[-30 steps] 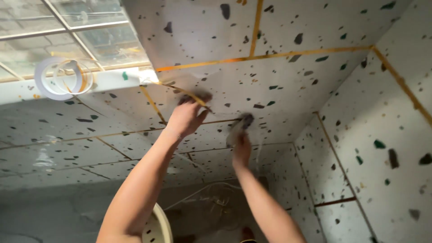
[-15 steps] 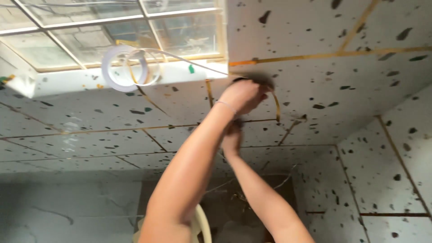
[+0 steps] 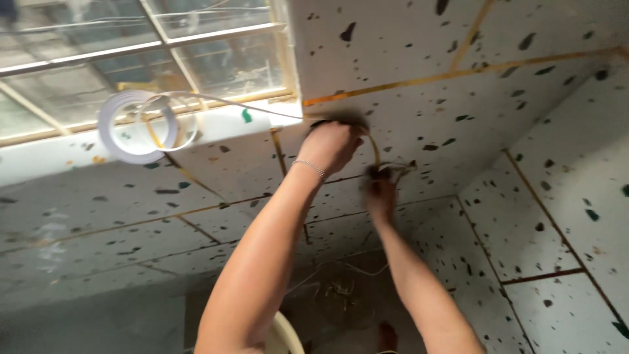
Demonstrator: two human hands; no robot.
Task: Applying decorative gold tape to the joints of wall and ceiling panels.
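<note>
One gold strip (image 3: 375, 145) is arcing between both hands, the left hand (image 3: 333, 143) fingers curling around its upper end and the right hand (image 3: 381, 190) fingers pinching its lower end, with one white tape roll (image 3: 136, 126) lying far left.

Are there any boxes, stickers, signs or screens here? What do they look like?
No boxes, signs or screens show.
Roll of tape: on the white window ledge, upper left; a round white ring with a thin strip trailing toward the left hand.
Small green mark: on the ledge; too blurred to tell whether it is a sticker.

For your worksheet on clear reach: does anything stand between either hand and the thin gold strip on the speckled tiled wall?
Nothing visible does: the left hand and right hand both already touch the thin gold strip.
</note>
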